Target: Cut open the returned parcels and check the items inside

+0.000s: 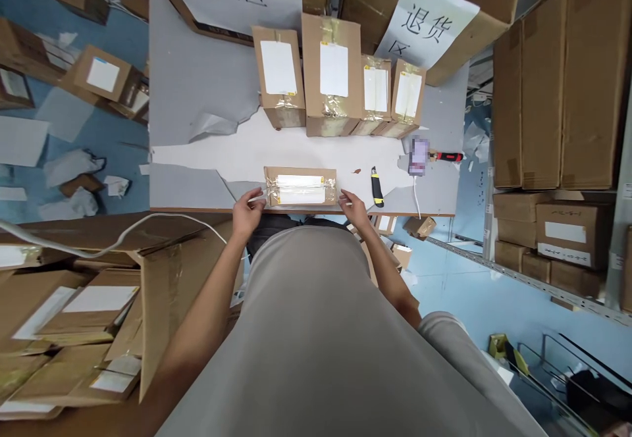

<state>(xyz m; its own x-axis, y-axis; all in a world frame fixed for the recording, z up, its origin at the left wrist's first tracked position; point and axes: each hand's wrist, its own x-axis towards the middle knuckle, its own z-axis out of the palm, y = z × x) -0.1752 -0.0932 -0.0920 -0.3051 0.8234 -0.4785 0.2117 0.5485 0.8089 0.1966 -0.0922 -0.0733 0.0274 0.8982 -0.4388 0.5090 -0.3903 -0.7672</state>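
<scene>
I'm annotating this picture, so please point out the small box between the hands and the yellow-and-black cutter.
Small box [301, 188]: head view, middle of its top.
Cutter [377, 187]: head view, middle of its handle.

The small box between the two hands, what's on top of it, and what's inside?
On top of the small box is a white label with shiny tape across it. The closed cardboard covers the inside, so nothing in there can be seen.

1. An oblong brown cardboard box [301, 187], its flaps closed, a white label [301, 196] across its top.
2. Shiny clear tape [271, 190] wraps its ends.
3. It's lying flat, long side parallel to the worktop's [182, 81] near edge, just beside it.
</scene>
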